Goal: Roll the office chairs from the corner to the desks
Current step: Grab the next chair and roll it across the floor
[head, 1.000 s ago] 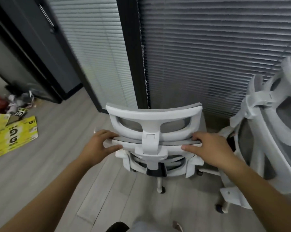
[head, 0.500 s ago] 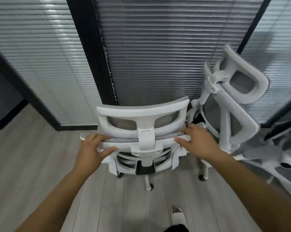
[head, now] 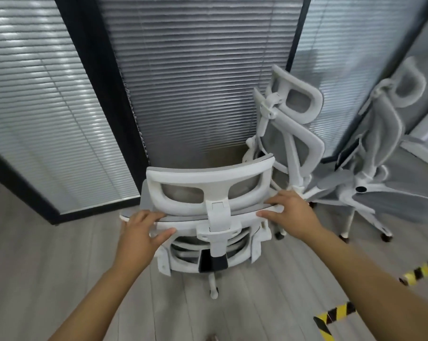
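A white office chair (head: 214, 193) with grey mesh stands right in front of me, its back toward me. My left hand (head: 140, 233) grips the top edge of its backrest on the left side. My right hand (head: 290, 212) grips the same edge on the right side. A second white chair (head: 293, 124) stands upright behind it to the right, close against it. A third chair (head: 380, 143) sits further right, with its star base (head: 360, 193) and casters showing.
Glass walls with grey blinds (head: 195, 82) and a black post (head: 95, 77) close off the corner ahead. Yellow-black hazard tape (head: 336, 313) marks the grey plank floor at lower right.
The view has swung right: the cardboard and doorway on the left are gone, and the second and third chairs came into sight. Both hands kept their grip on the backrest.
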`<state>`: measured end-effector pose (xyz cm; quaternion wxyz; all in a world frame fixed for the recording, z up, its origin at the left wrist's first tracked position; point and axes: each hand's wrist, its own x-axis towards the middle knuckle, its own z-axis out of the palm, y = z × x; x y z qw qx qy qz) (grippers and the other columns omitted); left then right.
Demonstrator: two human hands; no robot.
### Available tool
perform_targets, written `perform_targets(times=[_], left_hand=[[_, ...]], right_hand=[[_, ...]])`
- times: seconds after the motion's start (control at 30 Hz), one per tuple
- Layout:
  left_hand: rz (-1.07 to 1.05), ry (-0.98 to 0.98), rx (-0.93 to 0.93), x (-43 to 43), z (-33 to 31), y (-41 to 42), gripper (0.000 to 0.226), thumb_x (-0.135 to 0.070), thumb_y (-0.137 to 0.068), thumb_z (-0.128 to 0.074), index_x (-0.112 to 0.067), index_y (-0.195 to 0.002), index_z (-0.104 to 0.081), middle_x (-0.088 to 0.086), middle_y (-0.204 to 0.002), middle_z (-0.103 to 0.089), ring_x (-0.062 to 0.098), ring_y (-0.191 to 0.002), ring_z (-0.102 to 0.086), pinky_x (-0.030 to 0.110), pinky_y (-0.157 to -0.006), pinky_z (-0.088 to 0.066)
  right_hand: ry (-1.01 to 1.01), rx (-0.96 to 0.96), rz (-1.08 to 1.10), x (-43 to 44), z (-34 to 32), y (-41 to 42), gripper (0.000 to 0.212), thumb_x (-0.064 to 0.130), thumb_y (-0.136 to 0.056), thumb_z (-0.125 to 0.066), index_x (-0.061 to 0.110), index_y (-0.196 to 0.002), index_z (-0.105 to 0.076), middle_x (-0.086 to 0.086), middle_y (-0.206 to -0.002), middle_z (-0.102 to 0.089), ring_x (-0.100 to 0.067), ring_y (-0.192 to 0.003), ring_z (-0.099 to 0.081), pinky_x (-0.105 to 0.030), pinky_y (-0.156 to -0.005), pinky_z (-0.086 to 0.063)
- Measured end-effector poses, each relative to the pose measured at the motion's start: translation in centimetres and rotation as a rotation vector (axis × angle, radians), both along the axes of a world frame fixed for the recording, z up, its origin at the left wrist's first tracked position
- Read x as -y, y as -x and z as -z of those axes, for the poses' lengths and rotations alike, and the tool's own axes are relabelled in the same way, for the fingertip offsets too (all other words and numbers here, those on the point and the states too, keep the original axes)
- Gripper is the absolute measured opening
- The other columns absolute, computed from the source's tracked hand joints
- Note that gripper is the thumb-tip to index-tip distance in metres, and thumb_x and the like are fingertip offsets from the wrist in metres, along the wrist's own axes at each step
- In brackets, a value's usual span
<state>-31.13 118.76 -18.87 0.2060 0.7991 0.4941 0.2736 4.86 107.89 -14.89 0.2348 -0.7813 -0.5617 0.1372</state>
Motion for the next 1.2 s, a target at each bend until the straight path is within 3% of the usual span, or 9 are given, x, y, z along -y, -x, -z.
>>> perform_targets(times=[0.13,0.3,0.47,0.73,0.83,0.9,1.0,1.1,1.2], left_hand=[[0.036,0.015,-0.051,3.8,-0.3,0.7,0.052,-0.060,-0.076,-0.067,-0.025,-0.115,-0.067,-0.004,-0.116,-0.060,0.016,-0.112,-0.051,0.030,-0.088,-0.041],[0.084,0.026,-0.095,9.0,-1.2,1.4,0.047,-0.054,-0.077,-0.072,-0.031,-0.117,-0.062,-0.016,-0.108,-0.054,0.008,-0.104,-0.052,0.027,-0.074,-0.040],[0.189,0.044,-0.127,13.6,-1.3,2.1,0.032,-0.053,-0.076,-0.074,-0.037,-0.100,-0.060,-0.023,-0.097,-0.053,0.007,-0.097,-0.053,0.023,-0.067,-0.038],[0.493,0.007,-0.070,18.5,-0.5,3.9,0.033,-0.056,-0.078,-0.069,-0.037,-0.104,-0.061,-0.019,-0.110,-0.056,0.004,-0.108,-0.047,0.027,-0.082,-0.041],[0.636,0.010,-0.007,18.7,0.2,4.5,0.039,-0.063,-0.077,-0.064,-0.038,-0.107,-0.060,-0.017,-0.111,-0.052,0.007,-0.112,-0.045,0.028,-0.089,-0.039],[0.733,-0.008,-0.012,18.2,0.3,4.7,0.044,-0.072,-0.077,-0.059,-0.041,-0.108,-0.060,-0.016,-0.110,-0.050,0.007,-0.113,-0.042,0.036,-0.097,-0.042],[0.861,-0.124,-0.063,18.1,0.2,4.7,0.050,-0.074,-0.079,-0.045,-0.041,-0.113,-0.061,-0.016,-0.108,-0.047,0.004,-0.114,-0.038,0.050,-0.114,-0.025],[1.005,-0.064,-0.024,18.9,-0.1,4.8,0.060,-0.075,-0.077,-0.046,-0.034,-0.118,-0.063,-0.012,-0.110,-0.041,0.014,-0.114,-0.038,0.043,-0.104,-0.038],[1.097,-0.042,-0.022,19.7,0.0,4.2,0.062,-0.073,-0.075,-0.047,-0.030,-0.116,-0.064,-0.011,-0.109,-0.041,0.018,-0.109,-0.045,0.041,-0.092,-0.048]], right_hand=[[-0.034,-0.089,0.066,5.4,0.0,1.4,0.051,0.058,-0.069,-0.076,0.025,-0.107,-0.073,0.009,-0.104,-0.060,-0.009,-0.105,-0.049,-0.027,-0.087,-0.039],[-0.070,-0.134,0.156,12.8,0.5,3.1,0.054,0.060,-0.067,-0.077,0.025,-0.107,-0.072,0.011,-0.106,-0.057,-0.010,-0.110,-0.046,-0.034,-0.093,-0.042],[-0.083,-0.077,0.223,21.5,1.2,5.8,0.047,0.054,-0.077,-0.072,0.025,-0.115,-0.069,0.015,-0.107,-0.049,-0.006,-0.113,-0.041,-0.030,-0.091,-0.037],[-0.125,-0.032,0.468,35.4,1.9,14.0,0.047,0.054,-0.084,-0.062,0.024,-0.120,-0.065,0.010,-0.115,-0.058,-0.011,-0.111,-0.051,-0.031,-0.093,-0.044],[-0.071,0.053,0.587,39.2,1.5,19.1,0.052,0.050,-0.084,-0.066,0.022,-0.128,-0.061,0.010,-0.130,-0.054,-0.013,-0.124,-0.046,-0.026,-0.101,-0.034],[-0.028,0.134,0.701,40.7,1.5,22.5,0.056,0.056,-0.083,-0.065,0.024,-0.128,-0.061,0.007,-0.134,-0.053,-0.018,-0.132,-0.040,-0.036,-0.109,-0.032],[-0.029,0.200,0.853,41.9,2.4,27.1,0.061,0.064,-0.080,-0.059,0.020,-0.122,-0.065,-0.001,-0.128,-0.058,-0.026,-0.129,-0.041,-0.044,-0.106,-0.037],[-0.078,0.238,1.006,42.6,3.0,31.4,0.049,0.041,-0.079,-0.075,0.013,-0.119,-0.068,-0.006,-0.119,-0.063,-0.024,-0.120,-0.044,-0.044,-0.098,-0.044],[-0.138,0.307,1.112,43.8,3.3,35.1,0.042,0.028,-0.074,-0.083,0.008,-0.109,-0.072,-0.009,-0.108,-0.069,-0.020,-0.114,-0.046,-0.038,-0.096,-0.041]])
